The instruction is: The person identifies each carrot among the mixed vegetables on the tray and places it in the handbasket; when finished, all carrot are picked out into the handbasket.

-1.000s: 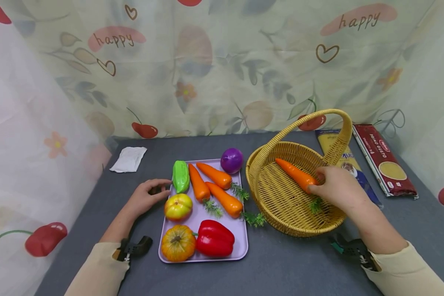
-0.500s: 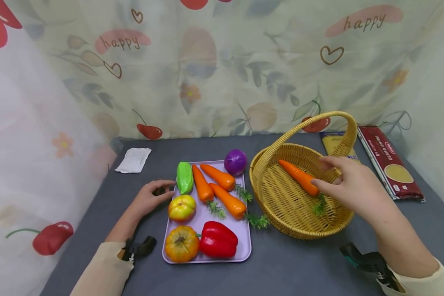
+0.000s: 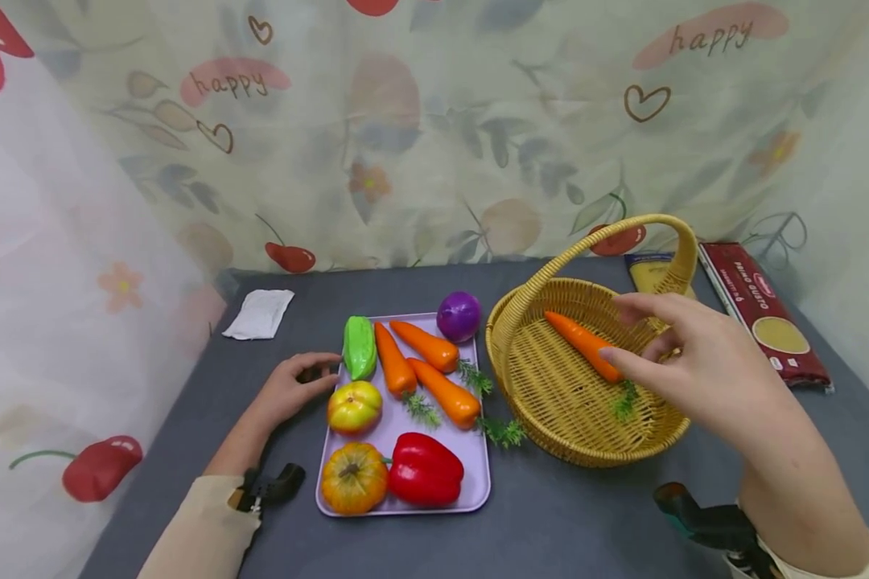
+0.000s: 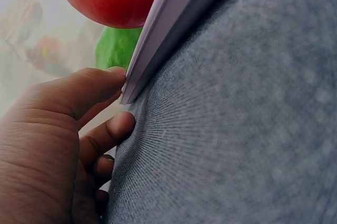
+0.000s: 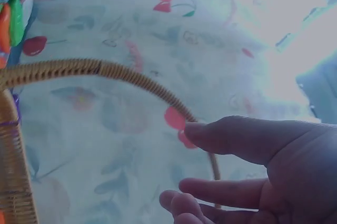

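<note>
A single carrot lies inside the wicker basket, its leafy green top toward the near right. Above the basket's right side hovers my right hand, holding nothing, thumb and fingers apart. The right wrist view shows this hand in front of the arched handle. At the left edge of the lilac tray my left hand rests with its fingertips at the rim, close to a green vegetable and a yellow-red fruit. In the left wrist view the thumb touches the tray's side.
Several carrots, a small pumpkin, a red bell pepper and a purple round vegetable are on the tray. Behind the basket lie a red spaghetti pack and a yellow-blue pack. A white packet lies back left.
My right hand has let go of the carrot in the basket and drawn up and to the right, its fingers now apart. The left hand stays at the tray's edge.
</note>
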Action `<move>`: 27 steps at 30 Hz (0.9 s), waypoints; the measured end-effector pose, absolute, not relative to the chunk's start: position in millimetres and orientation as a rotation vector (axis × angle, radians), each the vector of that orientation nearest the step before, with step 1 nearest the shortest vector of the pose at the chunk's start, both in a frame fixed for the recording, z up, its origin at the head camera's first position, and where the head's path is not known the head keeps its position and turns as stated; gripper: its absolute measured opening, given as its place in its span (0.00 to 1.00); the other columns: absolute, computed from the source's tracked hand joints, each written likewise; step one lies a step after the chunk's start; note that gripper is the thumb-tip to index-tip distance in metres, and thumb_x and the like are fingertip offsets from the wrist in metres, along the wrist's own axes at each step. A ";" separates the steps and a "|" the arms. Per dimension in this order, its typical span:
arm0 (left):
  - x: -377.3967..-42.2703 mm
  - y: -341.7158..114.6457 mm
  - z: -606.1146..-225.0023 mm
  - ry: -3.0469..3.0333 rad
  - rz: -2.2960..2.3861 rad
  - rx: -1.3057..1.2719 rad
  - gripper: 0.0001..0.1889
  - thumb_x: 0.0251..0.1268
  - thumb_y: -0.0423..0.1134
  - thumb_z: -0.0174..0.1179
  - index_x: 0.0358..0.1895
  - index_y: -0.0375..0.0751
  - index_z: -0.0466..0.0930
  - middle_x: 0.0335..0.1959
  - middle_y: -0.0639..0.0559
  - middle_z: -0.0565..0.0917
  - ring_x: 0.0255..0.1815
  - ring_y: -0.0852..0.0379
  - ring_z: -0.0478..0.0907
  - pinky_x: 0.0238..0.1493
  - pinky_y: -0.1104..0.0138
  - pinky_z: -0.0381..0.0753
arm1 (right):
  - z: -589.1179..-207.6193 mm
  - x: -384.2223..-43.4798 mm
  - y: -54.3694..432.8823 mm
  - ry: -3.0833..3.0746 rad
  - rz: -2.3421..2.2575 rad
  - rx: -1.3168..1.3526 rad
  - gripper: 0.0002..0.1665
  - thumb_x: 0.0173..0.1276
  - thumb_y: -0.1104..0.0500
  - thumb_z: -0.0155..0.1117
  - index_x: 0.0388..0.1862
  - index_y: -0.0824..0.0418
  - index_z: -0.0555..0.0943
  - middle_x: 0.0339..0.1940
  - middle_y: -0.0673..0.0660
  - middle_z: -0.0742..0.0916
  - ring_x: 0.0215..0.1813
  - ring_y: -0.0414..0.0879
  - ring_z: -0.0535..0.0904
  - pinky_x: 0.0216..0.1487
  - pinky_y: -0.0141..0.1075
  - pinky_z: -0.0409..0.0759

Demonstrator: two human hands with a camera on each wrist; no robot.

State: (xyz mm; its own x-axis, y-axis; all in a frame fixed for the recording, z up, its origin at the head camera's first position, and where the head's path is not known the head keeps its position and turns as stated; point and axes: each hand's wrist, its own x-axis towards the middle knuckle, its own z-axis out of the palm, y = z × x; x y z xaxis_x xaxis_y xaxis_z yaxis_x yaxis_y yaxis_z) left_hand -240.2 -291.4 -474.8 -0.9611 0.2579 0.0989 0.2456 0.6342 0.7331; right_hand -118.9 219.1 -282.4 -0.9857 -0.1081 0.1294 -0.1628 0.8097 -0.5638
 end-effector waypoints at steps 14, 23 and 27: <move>-234.6 -295.4 -475.2 2.826 1.291 0.461 0.17 0.69 0.42 0.69 0.58 0.43 0.85 0.37 0.50 0.79 0.39 0.50 0.72 0.41 0.62 0.69 | -288.4 -91.7 160.9 -2.706 1.111 0.551 0.27 0.63 0.54 0.79 0.60 0.54 0.83 0.49 0.47 0.85 0.31 0.38 0.79 0.33 0.33 0.82; -236.9 -293.4 -474.7 2.837 1.258 0.454 0.17 0.69 0.44 0.69 0.58 0.44 0.85 0.37 0.51 0.80 0.38 0.51 0.72 0.40 0.62 0.70 | -329.7 -98.3 113.4 -2.770 1.134 0.647 0.31 0.58 0.54 0.83 0.61 0.52 0.82 0.46 0.45 0.83 0.26 0.33 0.75 0.26 0.31 0.78; -241.3 -292.1 -475.2 2.832 1.255 0.476 0.17 0.69 0.44 0.69 0.58 0.45 0.85 0.37 0.51 0.80 0.38 0.50 0.72 0.40 0.62 0.70 | -353.1 -106.1 98.2 -2.799 1.136 0.628 0.31 0.61 0.53 0.81 0.62 0.54 0.82 0.48 0.48 0.83 0.25 0.33 0.75 0.26 0.31 0.78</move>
State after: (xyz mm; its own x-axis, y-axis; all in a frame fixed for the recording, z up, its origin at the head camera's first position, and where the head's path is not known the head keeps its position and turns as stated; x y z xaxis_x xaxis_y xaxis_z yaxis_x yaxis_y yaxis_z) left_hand -241.3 -292.1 -475.2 -0.9538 0.2776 0.1148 0.2716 0.6331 0.7248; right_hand -106.1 98.2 -353.1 -0.9157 -0.3480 0.2008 -0.3895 0.6464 -0.6561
